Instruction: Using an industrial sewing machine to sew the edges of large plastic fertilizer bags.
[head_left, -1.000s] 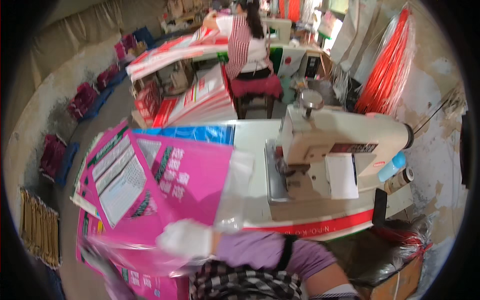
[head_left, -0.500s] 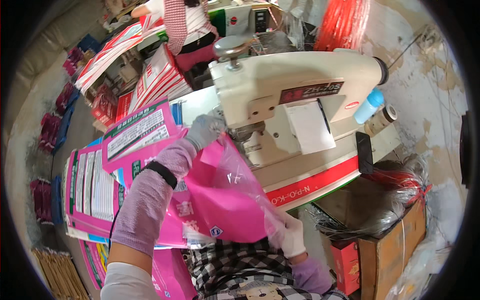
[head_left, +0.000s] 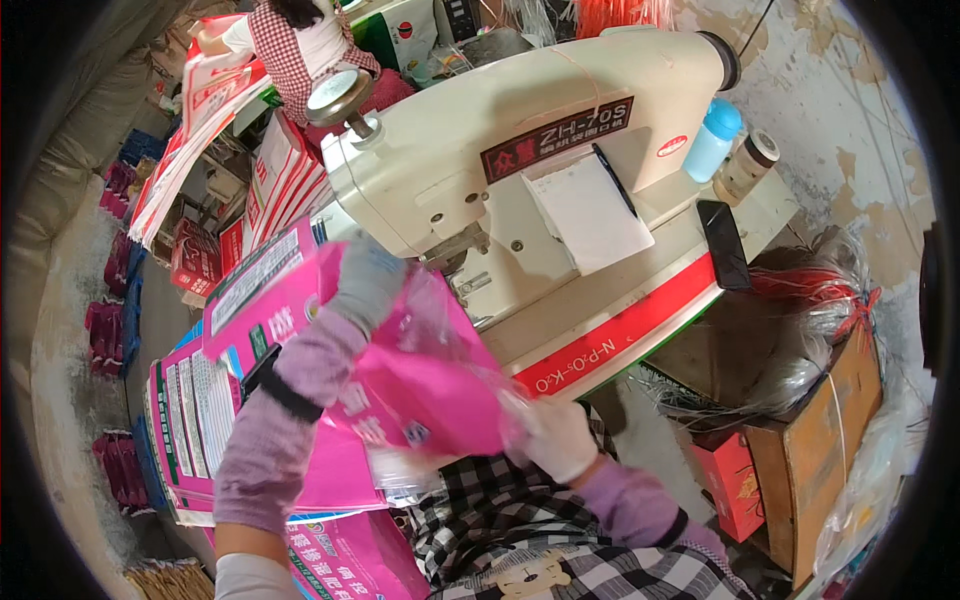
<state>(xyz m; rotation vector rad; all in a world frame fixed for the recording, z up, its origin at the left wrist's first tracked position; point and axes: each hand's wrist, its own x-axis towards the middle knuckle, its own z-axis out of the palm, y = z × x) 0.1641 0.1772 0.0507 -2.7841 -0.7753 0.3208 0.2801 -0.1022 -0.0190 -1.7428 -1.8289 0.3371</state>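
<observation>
Left grip (head_left: 372, 285), grey-gloved: closed at the upper edge of the pink bag (head_left: 435, 390), bag edge pinched; fingertips partly hidden. Right grip (head_left: 560, 440), white-gloved: closed on the clear film at the bag's lower right corner; blurred, exact finger placement cannot be told.

Bag is held slanted between both grips, in front of the checked apron (head_left: 490, 500), upper edge just beside the needle end of the cream sewing machine (head_left: 500, 120). Bag-to-machine contact cannot be told.

More pink bags (head_left: 195, 430) are stacked to the left, partly covered by the left forearm. On the desk (head_left: 768, 212), paper (head_left: 590, 220) and a black pen (head_left: 615, 180) are placed against the machine body; phone (head_left: 723, 245), blue bottle (head_left: 713, 140) and dark-topped container (head_left: 747, 167) are set farther right.

Below right: brown carton (head_left: 815, 455), red box (head_left: 730, 485) beside it. Upper left: red-and-white bags (head_left: 285, 175) are stacked near a co-worker (head_left: 300, 50).
</observation>
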